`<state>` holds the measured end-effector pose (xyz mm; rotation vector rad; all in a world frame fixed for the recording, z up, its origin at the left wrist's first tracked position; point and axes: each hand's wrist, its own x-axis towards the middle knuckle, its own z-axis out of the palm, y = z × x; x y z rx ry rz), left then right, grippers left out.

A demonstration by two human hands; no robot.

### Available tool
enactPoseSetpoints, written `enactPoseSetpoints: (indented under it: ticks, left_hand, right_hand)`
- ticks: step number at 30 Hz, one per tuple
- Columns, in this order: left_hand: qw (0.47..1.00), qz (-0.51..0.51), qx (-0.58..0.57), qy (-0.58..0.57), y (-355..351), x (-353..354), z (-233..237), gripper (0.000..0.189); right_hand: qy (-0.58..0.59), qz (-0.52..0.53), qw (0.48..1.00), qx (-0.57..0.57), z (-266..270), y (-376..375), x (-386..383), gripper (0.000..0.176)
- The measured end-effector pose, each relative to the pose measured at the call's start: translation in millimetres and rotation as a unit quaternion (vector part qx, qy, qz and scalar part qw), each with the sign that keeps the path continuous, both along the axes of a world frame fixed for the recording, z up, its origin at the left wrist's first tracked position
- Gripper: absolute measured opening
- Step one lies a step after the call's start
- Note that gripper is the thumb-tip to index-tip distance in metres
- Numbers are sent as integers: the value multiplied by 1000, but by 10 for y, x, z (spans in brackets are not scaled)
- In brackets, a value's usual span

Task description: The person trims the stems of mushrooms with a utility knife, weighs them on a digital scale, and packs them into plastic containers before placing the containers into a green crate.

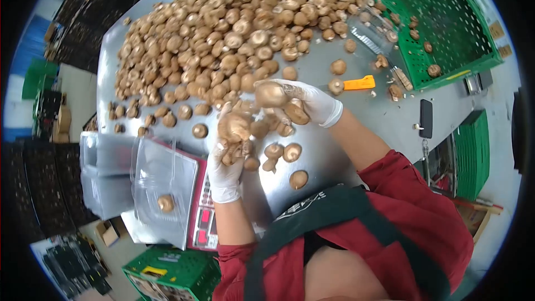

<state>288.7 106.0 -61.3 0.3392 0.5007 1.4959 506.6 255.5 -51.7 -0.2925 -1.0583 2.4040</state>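
My left hand (225,179), in a white glove, is closed around several brown mushrooms (234,127). Facing it, my gloved right hand (319,103) grips more mushrooms (271,95), one large cap at its fingertips. Between the hands a few mushrooms overlap each other, partly blurred. Just below lie loose mushrooms, among them one cap (292,152) showing its pale underside and another (298,179) nearer my apron. Beyond both hands spreads a big heap of mushrooms (223,39) on the metal table (334,159).
At left, a clear plastic tray (150,220) holding one mushroom (165,203) rests on a red scale (204,220), beside stacked clear trays (100,174). An orange-handled knife (359,82) lies beyond my right hand. A green crate (446,69) with several mushrooms stands far right, near a black phone-like object (426,117).
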Motion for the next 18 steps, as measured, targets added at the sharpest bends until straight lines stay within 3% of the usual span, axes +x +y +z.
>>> enactPoseSetpoints:
  ticks: [2, 3, 5, 6, 7, 10, 11, 13, 17, 18]
  left_hand:
    - [997, 57, -49, 10, -134, 85, 182, 69]
    - [999, 16, -9, -48, -192, 9, 112, 66]
    - [976, 156, -150, 7, -341, 62, 145, 56]
    - [969, 165, -177, -54, -371, 60, 204, 57]
    - [974, 153, -152, -63, -423, 54, 222, 56]
    - [983, 135, -99, -77, -564, 24, 264, 53]
    - [982, 145, -101, -73, -617, 29, 273, 53]
    - [977, 160, -109, -83, -714, 19, 268, 54]
    - [973, 159, -102, -132, -830, -48, 288, 57]
    - [975, 157, -89, -132, -844, -64, 302, 56]
  right_hand:
    - [42, 57, 997, -23, 101, -109, -72, 47]
    - [12, 39, 998, -50, 110, -166, -148, 45]
    - [-10, 52, 993, -105, 150, -268, -264, 44]
    - [-23, 57, 990, -130, 193, -311, -303, 44]
    - [-60, 9, 967, -248, 384, -432, -386, 44]
    - [158, 193, 931, -267, 76, -479, -471, 46]
    - [125, 194, 930, -287, 2, -498, -499, 50]
    - [-33, 144, 978, -150, -18, -542, -481, 55]
    - [-88, 92, 961, -245, 161, -686, -642, 55]
    - [-44, 117, 964, -235, 94, -683, -719, 54]
